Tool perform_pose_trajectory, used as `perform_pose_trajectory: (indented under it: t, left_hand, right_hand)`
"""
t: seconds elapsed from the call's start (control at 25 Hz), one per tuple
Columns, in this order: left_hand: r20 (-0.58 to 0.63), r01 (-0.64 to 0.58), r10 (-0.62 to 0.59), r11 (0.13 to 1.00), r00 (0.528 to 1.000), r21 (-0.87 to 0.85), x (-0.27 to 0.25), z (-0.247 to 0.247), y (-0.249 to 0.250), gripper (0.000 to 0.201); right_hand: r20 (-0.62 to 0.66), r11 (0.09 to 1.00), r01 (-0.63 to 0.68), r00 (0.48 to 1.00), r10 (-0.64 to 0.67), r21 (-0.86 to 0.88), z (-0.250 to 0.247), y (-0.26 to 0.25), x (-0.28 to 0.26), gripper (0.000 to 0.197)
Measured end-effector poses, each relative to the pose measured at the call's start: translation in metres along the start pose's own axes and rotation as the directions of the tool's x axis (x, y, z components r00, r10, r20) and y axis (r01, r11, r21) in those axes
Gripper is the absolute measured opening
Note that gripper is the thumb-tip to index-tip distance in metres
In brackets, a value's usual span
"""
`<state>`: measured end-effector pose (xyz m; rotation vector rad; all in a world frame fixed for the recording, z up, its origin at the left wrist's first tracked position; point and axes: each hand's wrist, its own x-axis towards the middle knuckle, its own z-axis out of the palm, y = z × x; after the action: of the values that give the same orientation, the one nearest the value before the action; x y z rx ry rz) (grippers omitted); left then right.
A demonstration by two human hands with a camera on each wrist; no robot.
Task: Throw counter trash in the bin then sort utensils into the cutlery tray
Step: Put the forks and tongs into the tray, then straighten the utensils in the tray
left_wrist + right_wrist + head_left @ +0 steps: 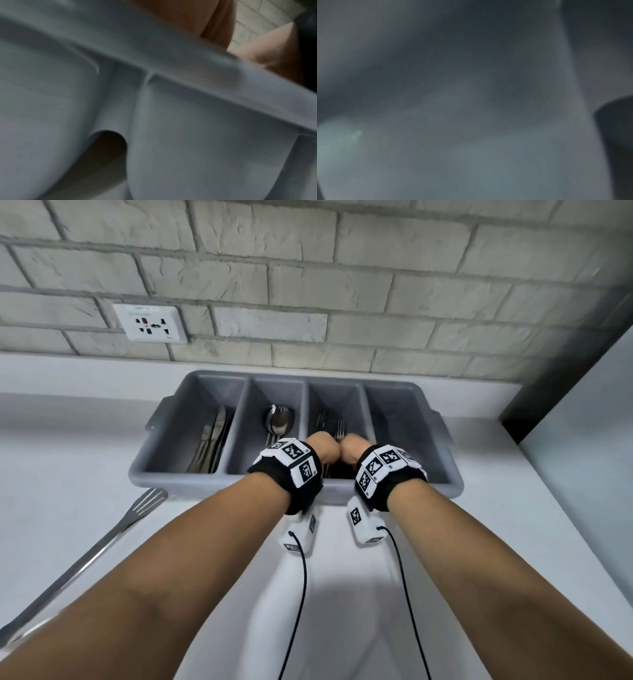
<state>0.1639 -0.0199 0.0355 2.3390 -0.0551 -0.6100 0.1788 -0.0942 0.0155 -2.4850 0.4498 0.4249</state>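
White bench [68,460] bearing the grey cutlery tray [404,392], knives, spoons and forks [337,428] already sorted; left hand [320,448] and right hand [354,448] meet over the fork compartment, fingers hidden, grip undeterminable; sorting under way, slotted spatula [113,534] probably next.

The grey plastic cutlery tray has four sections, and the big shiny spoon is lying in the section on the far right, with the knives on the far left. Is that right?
Not quite. In the head view the shiny metal spoon lies in the second section from the left of the grey plastic cutlery tray, not the far right one, which looks empty. The rest holds: four sections, and the metal knives lie in the far left one.
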Motion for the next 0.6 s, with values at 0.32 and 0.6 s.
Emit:
perform_pose_trajectory:
  t: [0.32, 0.6]
  left_hand:
    - [-0.249, -0.146, 0.083, 0.959, 0.965, -0.244, -0.02, -0.015, -0.02, 0.037]
    - [-0.341, -0.109, 0.091, 0.993, 0.936, -0.036, -0.099, -0.096, -0.119, 0.039]
  right_hand:
    - [-0.111, 0.979, 0.117, 0.989, -0.099, 0.167, 0.009, 0.01, -0.01, 0.03]
    - [-0.491, 0.743, 0.661, 0.683, -0.54, 0.103, 0.042, -0.042, -0.11, 0.025]
